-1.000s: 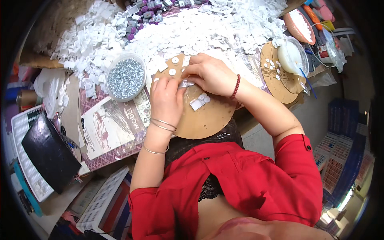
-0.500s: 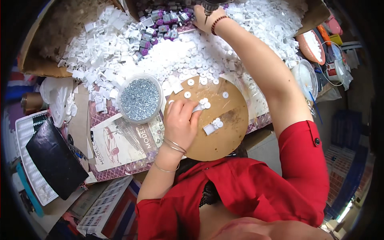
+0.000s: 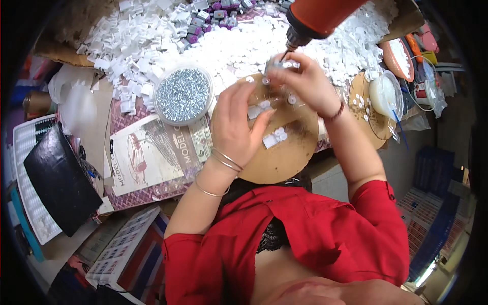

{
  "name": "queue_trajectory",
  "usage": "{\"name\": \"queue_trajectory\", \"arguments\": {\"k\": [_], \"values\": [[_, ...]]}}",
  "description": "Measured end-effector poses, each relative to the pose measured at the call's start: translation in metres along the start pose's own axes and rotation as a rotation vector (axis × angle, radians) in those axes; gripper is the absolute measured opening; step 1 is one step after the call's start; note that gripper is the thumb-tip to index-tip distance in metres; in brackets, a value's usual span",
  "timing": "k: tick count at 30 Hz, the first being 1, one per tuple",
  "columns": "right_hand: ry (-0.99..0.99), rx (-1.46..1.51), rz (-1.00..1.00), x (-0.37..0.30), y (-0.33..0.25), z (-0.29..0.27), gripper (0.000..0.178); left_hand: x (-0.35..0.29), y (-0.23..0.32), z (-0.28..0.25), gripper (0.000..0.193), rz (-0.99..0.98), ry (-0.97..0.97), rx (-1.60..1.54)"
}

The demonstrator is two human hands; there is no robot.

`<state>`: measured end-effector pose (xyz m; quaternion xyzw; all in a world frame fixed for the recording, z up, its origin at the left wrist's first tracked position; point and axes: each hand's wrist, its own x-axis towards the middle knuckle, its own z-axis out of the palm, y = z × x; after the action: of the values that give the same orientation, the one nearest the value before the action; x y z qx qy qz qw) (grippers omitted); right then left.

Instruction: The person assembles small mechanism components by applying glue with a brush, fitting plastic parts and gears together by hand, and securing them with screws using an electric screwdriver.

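My left hand rests over the left side of a round brown board, its fingers stretched and its thumb apart. Between thumb and fingers lies a white plastic piece with small white discs at its end. A similar white piece with discs lies nearer me on the board. At the board's far edge, my right hand pinches a small greyish part; its exact kind is unclear. Just above those fingers hangs an orange power screwdriver, its bit pointing down. A few loose white discs dot the board.
A round tub of silvery screws stands left of the board. Heaps of white plastic parts, white discs and grey-purple parts cover the far side. Another brown board and a clear tub are at right.
My right hand has come back from the far grey-purple pile to the board's edge, with a greyish part. My left hand has let go of the white piece. The screwdriver shows more fully.
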<state>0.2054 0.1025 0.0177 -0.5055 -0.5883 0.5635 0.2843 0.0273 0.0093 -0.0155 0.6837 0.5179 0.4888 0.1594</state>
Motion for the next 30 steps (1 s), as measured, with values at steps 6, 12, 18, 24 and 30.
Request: {"name": "queue_trajectory", "arguments": {"k": [6, 12, 18, 24, 30], "values": [[0.048, 0.324, -0.088, -0.071, 0.021, 0.032, 0.031, -0.013, 0.018, -0.006, 0.028, -0.427, -0.056, -0.497], [0.216, -0.708, -0.221, -0.103, 0.040, -0.005, 0.021, -0.040, 0.011, -0.045, 0.032, -0.406, -0.325, 0.020], [0.292, -0.606, -0.195, -0.111, 0.037, -0.019, 0.026, -0.042, 0.007, -0.036, 0.021, 0.021, -0.211, 0.264], [0.184, -0.769, -0.546, -0.102, 0.047, -0.030, 0.031, -0.021, 0.008, -0.016, 0.016, -0.015, -0.123, 0.065], [0.092, -0.808, -0.544, -0.091, 0.048, -0.028, 0.029, -0.006, -0.010, -0.002, 0.011, 0.088, -0.212, 0.171]]}}
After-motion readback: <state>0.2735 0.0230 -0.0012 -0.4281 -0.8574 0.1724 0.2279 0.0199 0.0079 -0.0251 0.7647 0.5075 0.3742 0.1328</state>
